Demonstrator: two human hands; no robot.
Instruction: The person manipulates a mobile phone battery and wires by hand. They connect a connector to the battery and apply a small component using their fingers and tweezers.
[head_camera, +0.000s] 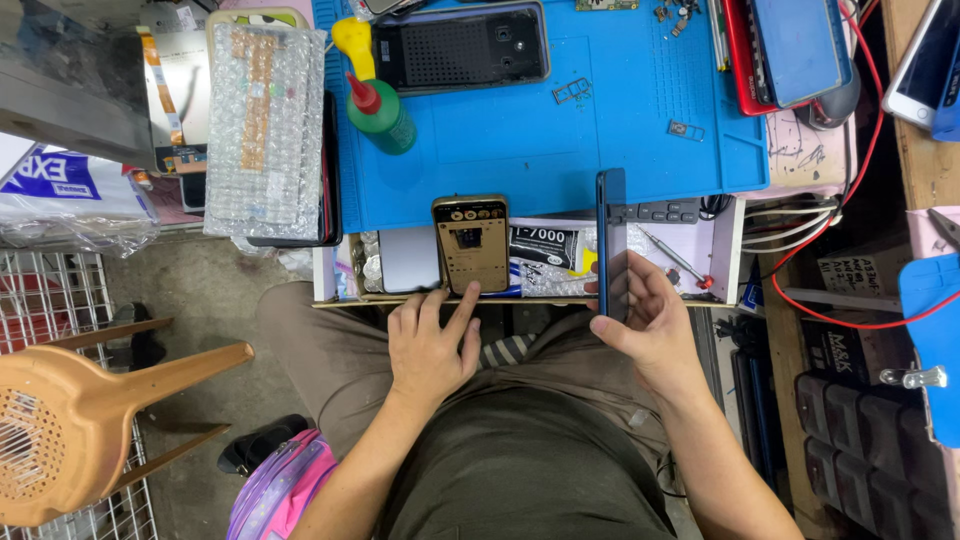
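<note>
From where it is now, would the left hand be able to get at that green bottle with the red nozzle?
Probably yes. The left hand rests a fingertip on the gold phone frame, and the green bottle stands further up on the blue mat. Only the frame lies between them, low and flat, so reaching over it looks free.

- My one camera sits on my head and looks almost straight down over my lap.
- It faces the blue work mat (540, 130) at the top of the view and the open drawer (725, 255) below it.
- It is near enough to take in my left hand (430, 345) and right hand (650, 325), with the floor and a chair (90, 420) on my left.
</note>
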